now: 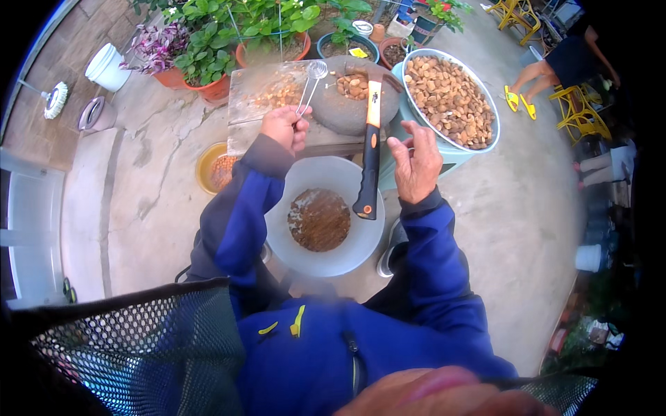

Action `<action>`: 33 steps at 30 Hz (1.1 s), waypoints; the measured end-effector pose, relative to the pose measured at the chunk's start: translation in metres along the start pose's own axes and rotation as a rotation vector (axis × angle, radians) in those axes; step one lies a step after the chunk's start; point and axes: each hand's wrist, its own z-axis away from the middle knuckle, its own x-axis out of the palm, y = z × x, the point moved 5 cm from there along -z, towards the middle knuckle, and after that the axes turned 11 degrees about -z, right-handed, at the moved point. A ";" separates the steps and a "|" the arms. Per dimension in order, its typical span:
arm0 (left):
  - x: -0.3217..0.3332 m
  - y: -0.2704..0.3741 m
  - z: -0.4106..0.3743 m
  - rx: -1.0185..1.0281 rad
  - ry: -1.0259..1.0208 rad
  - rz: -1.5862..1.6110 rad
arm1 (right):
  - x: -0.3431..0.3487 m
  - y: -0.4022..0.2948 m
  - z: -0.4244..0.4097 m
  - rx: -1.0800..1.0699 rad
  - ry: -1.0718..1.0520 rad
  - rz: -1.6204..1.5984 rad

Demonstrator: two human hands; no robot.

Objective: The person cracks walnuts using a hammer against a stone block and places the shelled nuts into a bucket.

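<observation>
My left hand [287, 127] grips the handle end of small wire tongs [311, 86], whose round wire head points up over a wooden board [244, 135]. Loose shell bits lie on that board. Beside it rests a round grey stone [333, 114] with several brown nuts or pits [354, 86] in its hollow. A claw hammer [372, 130] lies with its head on the stone, its black handle reaching over a whitish basin [325, 268] that holds brown debris [320, 221]. Right of the handle, my right hand [417, 162] hovers empty, thumb and fingers apart.
A large bowl heaped with brown nuts or pits [450, 99] stands on a pale green stool [387, 177]. On the concrete floor, a yellow bowl [202, 174] holds kernels. Potted plants [208, 86] line the far side. Another person's legs [536, 78] are at right.
</observation>
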 end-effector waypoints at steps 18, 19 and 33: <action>-0.009 0.046 -0.056 0.540 0.567 -1.216 | 0.055 0.082 0.043 0.935 -0.166 -0.719; -0.007 0.048 -0.056 0.518 0.564 -1.279 | 0.062 0.070 0.045 1.074 -0.166 -0.937; 0.019 0.061 -0.062 0.661 0.432 -1.228 | 0.065 0.044 0.036 1.248 -0.145 -1.350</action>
